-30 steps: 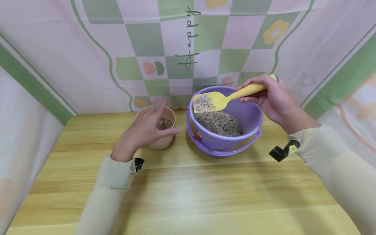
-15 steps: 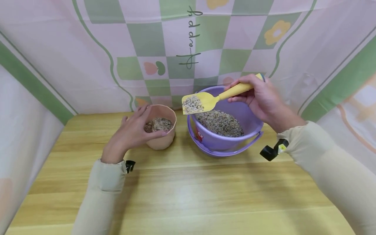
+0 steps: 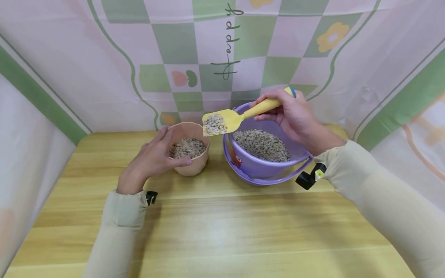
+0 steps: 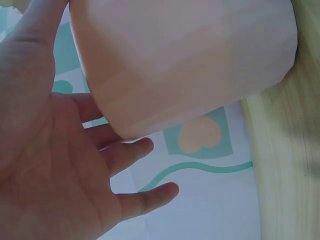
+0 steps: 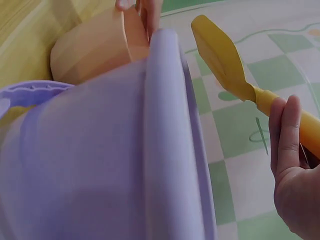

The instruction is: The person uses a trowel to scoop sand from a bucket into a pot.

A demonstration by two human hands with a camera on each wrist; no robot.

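Note:
My right hand (image 3: 295, 116) grips the yellow handle of a toy shovel (image 3: 229, 120), its flat blade bearing a small heap of pale gravel (image 3: 214, 124). The blade is level, above the gap between the purple bucket (image 3: 257, 170) and the peach pot (image 3: 194, 168), its tip overlapping the pot's right rim in the head view. On the pot's left side my left hand (image 3: 151, 156) holds the rim, thumb along the front and fingers behind. The left wrist view shows the spread fingers (image 4: 135, 155) against the pot wall. Gravel (image 3: 187, 148) partly fills the pot.
More gravel (image 3: 262, 144) lies in the bucket, whose purple handle (image 3: 271, 181) hangs down in front. Both containers stand near the back edge of the wooden table (image 3: 215, 231). A printed curtain (image 3: 177, 42) rises close behind and at the sides.
The right hand has carried the loaded shovel leftward from over the bucket toward the pot. My left hand has moved from across the pot's opening to its left rim.

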